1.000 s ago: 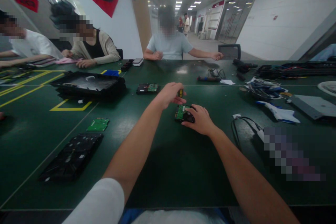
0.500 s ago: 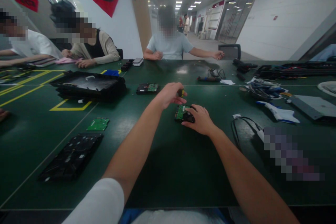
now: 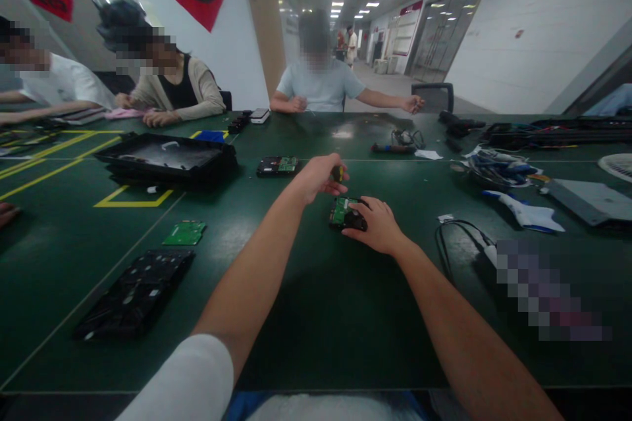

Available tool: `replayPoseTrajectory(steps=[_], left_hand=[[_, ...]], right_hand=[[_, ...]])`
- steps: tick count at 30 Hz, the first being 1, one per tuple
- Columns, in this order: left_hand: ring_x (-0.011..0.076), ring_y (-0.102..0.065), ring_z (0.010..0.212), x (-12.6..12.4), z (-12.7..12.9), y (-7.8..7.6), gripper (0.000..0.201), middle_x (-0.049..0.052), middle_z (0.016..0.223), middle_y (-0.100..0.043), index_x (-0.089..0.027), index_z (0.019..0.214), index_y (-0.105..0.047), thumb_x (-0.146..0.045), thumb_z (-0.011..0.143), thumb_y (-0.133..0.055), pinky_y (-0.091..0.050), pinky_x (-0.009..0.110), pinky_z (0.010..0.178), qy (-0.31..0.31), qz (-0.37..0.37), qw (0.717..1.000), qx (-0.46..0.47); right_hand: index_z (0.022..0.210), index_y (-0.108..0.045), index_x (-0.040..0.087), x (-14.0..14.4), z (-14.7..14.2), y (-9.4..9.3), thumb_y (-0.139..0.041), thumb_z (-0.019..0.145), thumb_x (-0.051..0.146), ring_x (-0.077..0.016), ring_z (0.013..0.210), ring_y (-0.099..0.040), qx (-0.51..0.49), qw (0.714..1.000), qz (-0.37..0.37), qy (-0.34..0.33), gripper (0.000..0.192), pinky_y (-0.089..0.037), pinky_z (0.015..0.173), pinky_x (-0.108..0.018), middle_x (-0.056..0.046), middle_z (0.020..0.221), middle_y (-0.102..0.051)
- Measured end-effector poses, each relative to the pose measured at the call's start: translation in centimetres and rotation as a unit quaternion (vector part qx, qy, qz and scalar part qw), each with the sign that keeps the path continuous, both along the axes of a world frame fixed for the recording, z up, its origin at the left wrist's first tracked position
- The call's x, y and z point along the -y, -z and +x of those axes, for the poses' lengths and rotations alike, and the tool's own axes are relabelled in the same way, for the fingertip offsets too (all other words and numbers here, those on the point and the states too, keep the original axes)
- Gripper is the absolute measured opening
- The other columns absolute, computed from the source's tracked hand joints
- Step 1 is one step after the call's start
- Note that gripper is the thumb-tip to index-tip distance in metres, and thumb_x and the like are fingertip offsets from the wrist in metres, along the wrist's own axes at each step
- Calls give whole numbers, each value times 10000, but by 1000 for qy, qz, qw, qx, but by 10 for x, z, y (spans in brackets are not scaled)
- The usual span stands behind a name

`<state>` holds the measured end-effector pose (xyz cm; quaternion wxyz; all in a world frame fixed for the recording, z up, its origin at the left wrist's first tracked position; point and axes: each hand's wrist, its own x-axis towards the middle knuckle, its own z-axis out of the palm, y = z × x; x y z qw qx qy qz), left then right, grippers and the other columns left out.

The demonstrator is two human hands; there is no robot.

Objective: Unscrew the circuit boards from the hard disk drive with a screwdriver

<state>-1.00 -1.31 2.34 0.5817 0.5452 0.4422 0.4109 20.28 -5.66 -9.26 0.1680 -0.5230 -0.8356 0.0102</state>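
Hard drive (image 3: 340, 212), one, black casing with a green circuit board uppermost; lies flat on the green table (image 3: 355, 329), ahead of the wearer, near the middle.

Right hand (image 3: 378, 227): spread over the drive's right side, thumb and fingers spanning the casing and holding it against the table.

Left hand (image 3: 320, 177): just above and beyond the drive, fingers curled round a yellow-and-black handle (image 3: 338, 173). The lower end of this piece is too small to make out; whether it meets the drive cannot be told.

Second drive (image 3: 277, 166), black with a part-green face: flat on the table, left of the left hand, apart from it.

Loose circuit board (image 3: 184, 233), green: farther left, near the wearer's side. Black panel (image 3: 135, 293), ribbed: just below the board, lying aslant.

Black tray (image 3: 170, 154), shallow: beyond the loose board, a small white piece inside.

Right of the hands: tangled cables (image 3: 498, 166), a white-and-blue packet (image 3: 524, 212), and a grey metal box (image 3: 592, 197).

Far side: a seated person in a light-blue shirt (image 3: 316, 82); two more people at left.
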Motion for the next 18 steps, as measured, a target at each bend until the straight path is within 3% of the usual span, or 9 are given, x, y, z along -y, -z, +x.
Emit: replayPoseTrajectory(steps=[5, 12, 18], left_hand=[[207, -743, 645, 1, 4, 0, 227, 135, 1029, -755, -170, 959, -583, -382, 887, -553, -565, 284, 538, 15, -29, 999, 26], [163, -702, 579, -1, 2, 2, 226, 84, 888, -695, -161, 928, -659, -359, 856, -578, -488, 230, 472, -11, 2, 1000, 16], [178, -720, 619, -1, 2, 2, 241, 110, 979, -736, -169, 966, -595, -393, 888, -550, -523, 254, 506, 6, -30, 999, 30]], right_hand=[[1439, -555, 281, 1, -1, -3, -618, 832, 767, -395, 1461, -367, 0, 1000, -9, 3, 781, -274, 1180, -649, -161, 1533, -473], [1441, -549, 283, 3, -2, -6, -614, 837, 766, -387, 1464, -373, 4, 1000, -18, 5, 776, -281, 1185, -644, -157, 1541, -463], [1437, -554, 288, 3, -2, -6, -625, 833, 757, -396, 1465, -368, 3, 1000, -15, 6, 768, -269, 1183, -663, -157, 1545, -460]])
